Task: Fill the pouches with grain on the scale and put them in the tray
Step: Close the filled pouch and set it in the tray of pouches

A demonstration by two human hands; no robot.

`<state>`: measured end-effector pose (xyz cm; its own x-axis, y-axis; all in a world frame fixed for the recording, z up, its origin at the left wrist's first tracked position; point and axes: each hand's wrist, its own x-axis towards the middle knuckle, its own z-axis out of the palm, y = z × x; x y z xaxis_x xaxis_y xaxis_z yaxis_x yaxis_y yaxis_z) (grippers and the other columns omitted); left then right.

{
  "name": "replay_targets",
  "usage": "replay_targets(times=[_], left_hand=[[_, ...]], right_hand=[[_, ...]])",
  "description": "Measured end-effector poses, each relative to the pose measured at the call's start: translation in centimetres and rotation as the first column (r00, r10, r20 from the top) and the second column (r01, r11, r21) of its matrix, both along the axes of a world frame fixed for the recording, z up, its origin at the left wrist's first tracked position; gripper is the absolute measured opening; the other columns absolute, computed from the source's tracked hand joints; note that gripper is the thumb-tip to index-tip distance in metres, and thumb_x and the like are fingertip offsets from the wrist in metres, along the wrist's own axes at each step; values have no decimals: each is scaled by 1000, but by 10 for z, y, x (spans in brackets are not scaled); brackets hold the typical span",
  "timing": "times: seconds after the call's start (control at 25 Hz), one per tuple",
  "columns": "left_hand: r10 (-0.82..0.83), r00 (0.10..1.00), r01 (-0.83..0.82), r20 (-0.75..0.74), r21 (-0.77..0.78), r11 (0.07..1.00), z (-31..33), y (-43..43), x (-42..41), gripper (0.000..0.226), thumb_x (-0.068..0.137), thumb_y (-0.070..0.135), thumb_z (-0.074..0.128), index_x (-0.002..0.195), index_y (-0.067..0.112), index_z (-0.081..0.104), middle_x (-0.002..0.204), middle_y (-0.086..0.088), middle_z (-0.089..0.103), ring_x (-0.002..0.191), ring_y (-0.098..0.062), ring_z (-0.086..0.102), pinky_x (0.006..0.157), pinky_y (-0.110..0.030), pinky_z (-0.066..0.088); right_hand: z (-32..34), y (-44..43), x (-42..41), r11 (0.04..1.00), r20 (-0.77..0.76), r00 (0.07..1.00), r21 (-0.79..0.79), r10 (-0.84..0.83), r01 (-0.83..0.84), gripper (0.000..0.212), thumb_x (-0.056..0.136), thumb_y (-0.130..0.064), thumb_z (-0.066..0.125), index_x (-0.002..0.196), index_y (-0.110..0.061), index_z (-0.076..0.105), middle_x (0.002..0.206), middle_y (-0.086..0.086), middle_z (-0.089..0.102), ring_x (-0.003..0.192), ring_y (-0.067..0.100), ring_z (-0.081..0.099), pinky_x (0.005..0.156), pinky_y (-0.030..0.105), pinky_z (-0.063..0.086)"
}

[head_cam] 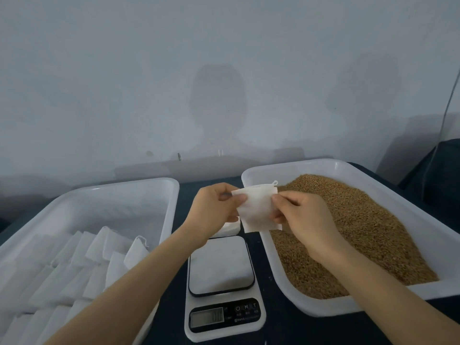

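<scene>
Together the left hand (pixel 214 207) and right hand (pixel 302 216) pinch one flat pouch (pixel 257 210), up near the scale (pixel 220 265). Its screen (pixel 206 317) is too dim to read. Grain (pixel 361 232) fills the right tray (pixel 323 162); the left tray's (pixel 124 186) pouches (pixel 74 267) are cut off.

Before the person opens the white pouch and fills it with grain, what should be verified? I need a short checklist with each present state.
1. Both hands hold the pouch: ok; the left hand and the right hand pinch its sides.
2. Open mouth of the pouch: not ok; it looks flat.
3. Nothing on the scale platform: ok.
4. Zero on the display: cannot tell; digits unreadable.
5. Enough grain: ok; the right tray holds plenty.
6. Room in the left tray: ok; its far part is bare.
</scene>
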<state>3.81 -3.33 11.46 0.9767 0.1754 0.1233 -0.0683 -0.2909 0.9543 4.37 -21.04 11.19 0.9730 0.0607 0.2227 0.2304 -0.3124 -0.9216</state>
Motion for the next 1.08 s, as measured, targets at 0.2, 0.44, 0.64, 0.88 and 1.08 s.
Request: replay_targets(times=[0.2,0.44,0.64,0.88,1.08], left_hand=[[20,1000,-22,21,75,997,-4,46,-25,13,88,18,67,77,21,70,77,4,74,78,-15,71,74,-31,59],[63,998,-55,-25,241,969,-18,75,-47,8,87,21,69,79,21,72,76,8,74,78,-11,70,81,-27,55],[67,997,-54,-29,331,942,-33,72,-54,10,86,23,70,76,26,70,70,18,71,70,8,64,60,0,40],[48,999,-35,-14,483,875,-40,67,-53,5,88,27,67,85,24,70,77,13,70,72,6,60,63,1,37],[31,999,-21,-13,493,870,-43,68,-54,14,86,28,69,100,24,69,89,11,71,84,2,64,68,2,39]], right_hand=[[4,22,1,968,171,969,-207,180,-143,8,87,-18,66,89,-25,70,66,-9,67,58,-2,64,56,12,51],[-15,52,1,890,82,945,-371,316,-266,9,88,-25,65,81,-31,63,61,-18,64,57,-6,63,53,6,45],[-32,55,2,856,54,943,-440,328,-272,7,89,-24,63,83,-26,63,66,-11,66,59,-6,63,58,4,45],[-40,46,3,859,83,951,-459,297,-228,4,89,-25,63,90,-24,67,67,-15,65,64,-8,63,60,3,46],[-42,44,2,853,54,951,-460,304,-246,11,90,-21,62,99,-24,66,80,-16,66,69,-9,62,63,4,46]])
